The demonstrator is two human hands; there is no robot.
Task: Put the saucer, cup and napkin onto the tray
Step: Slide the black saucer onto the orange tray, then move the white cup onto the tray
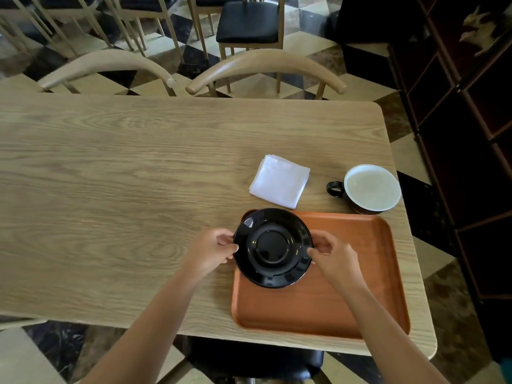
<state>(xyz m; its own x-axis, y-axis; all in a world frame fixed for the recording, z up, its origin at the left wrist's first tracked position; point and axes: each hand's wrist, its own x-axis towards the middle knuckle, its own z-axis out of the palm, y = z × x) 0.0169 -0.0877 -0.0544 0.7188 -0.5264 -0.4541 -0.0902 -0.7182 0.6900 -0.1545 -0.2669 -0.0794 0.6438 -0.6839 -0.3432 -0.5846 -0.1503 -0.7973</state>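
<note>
A glossy black saucer is over the near-left part of the orange-brown tray, its left rim overhanging the tray's edge. My left hand pinches the saucer's left rim and my right hand pinches its right rim. I cannot tell whether the saucer rests on the tray or hovers just above it. A folded white napkin lies on the table beyond the tray. The cup, black outside and white inside, stands to the right of the napkin, its handle pointing left.
The wooden table ends close to the right of the tray and cup. Two curved wooden chair backs stand at the far edge. A dark shelf unit is on the right. A black chair seat sits below the near edge.
</note>
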